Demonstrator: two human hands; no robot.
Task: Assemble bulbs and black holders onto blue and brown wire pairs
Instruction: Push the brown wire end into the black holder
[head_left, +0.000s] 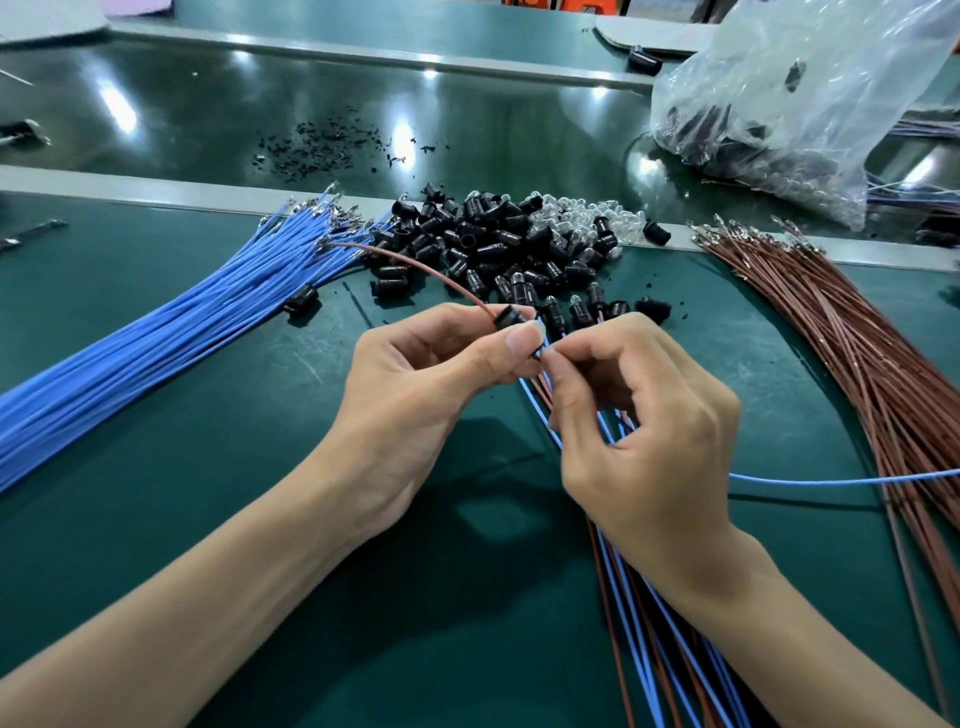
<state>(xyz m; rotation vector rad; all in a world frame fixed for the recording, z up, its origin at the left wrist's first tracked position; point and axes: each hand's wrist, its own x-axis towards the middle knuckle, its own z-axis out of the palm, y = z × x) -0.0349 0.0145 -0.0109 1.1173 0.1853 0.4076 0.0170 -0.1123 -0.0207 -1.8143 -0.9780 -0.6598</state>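
Your left hand (415, 384) pinches small black plastic holder (506, 317); thin brown wire (415, 265) arcs from it. Your right hand (639, 431), just beside, pinches thin blue wire (831, 480) under holder, above green counter (156, 519).

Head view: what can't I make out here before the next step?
All in the head view:
- black holder: its opening is hidden by the left hand; wire seating unclear.
- blue wire: its tip is covered by the right hand pinching it.
- plastic bag: crumpled film blurs the dark parts inside.
- blue wire bundle: cut off by the left edge.
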